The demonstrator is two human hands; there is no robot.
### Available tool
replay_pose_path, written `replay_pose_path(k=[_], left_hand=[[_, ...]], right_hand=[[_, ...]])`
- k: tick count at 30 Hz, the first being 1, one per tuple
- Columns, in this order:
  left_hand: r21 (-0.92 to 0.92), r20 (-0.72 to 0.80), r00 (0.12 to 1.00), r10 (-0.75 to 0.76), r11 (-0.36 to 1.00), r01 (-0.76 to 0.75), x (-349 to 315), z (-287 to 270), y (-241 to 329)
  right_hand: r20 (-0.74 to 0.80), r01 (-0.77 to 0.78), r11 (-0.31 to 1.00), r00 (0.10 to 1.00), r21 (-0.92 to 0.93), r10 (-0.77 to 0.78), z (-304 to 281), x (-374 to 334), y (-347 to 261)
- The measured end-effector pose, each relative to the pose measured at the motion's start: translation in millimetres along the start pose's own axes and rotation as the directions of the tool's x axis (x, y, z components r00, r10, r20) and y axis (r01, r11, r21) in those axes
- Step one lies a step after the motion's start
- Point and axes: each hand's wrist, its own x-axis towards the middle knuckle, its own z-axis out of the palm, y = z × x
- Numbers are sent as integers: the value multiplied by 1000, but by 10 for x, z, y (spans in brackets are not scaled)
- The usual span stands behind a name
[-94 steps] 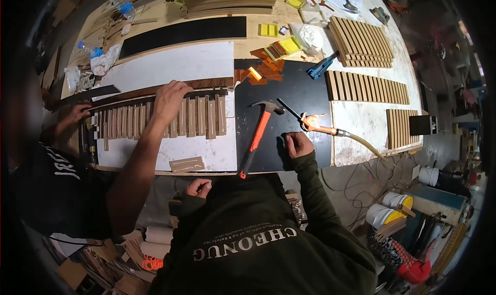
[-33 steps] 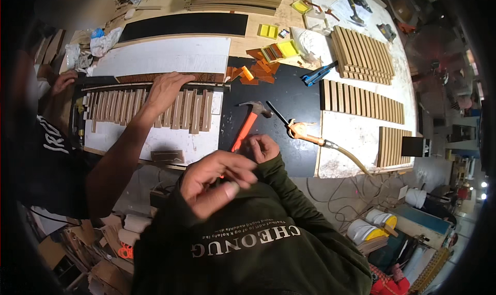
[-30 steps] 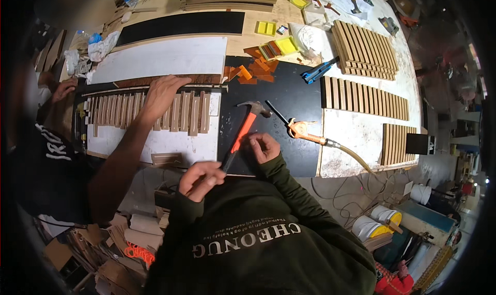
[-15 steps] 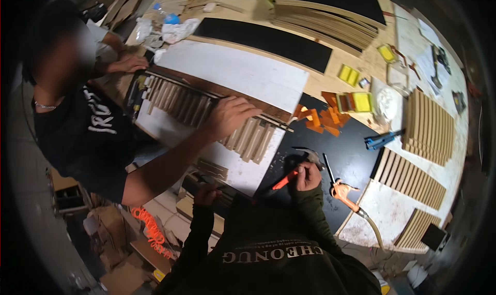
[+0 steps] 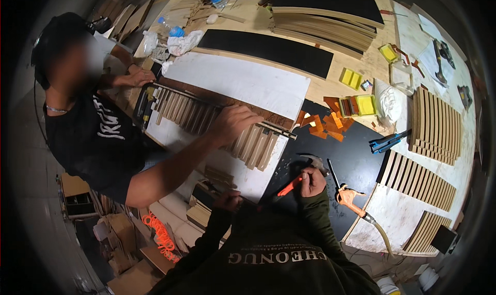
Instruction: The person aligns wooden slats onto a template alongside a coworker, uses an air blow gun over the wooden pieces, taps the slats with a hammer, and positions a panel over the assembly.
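Note:
My right hand (image 5: 313,183) is closed round a claw hammer, near its metal head. The hammer's red handle (image 5: 290,186) points toward my body, over the black board (image 5: 336,163). My left hand (image 5: 227,200) is low beside the near edge of a white board (image 5: 250,184), its fingers curled; what they hold is too dark to make out. Beside it lie small wood strips (image 5: 219,177). A co-worker's hand (image 5: 235,123) presses on a long dark rail (image 5: 268,127) over a row of slotted wood strips (image 5: 253,147). That person's other hand (image 5: 139,77) rests at the rail's far end.
An orange air gun (image 5: 351,197) with its hose lies to the right, near a blue tool (image 5: 387,141). Stacked wood strips (image 5: 436,124) stand at the right. Orange pieces (image 5: 333,127) and yellow boxes (image 5: 351,78) lie behind. Black-topped boards (image 5: 325,5) are piled at the back.
The whole view has shifted slightly. My left hand has moved right, closer to the white board's near corner. My right hand keeps its hold on the hammer; the co-worker's hands stay at the rail.

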Motion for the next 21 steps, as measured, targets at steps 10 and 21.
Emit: replay_pose_path(k=[10, 21], left_hand=[[81, 98, 935, 341, 934, -349, 201, 139, 396], [442, 118, 971, 209, 864, -240, 249, 374, 932]], right_hand=[[-37, 26, 998, 999, 58, -23, -69, -17, -26], [88, 27, 996, 996, 90, -35, -116, 77, 22]])
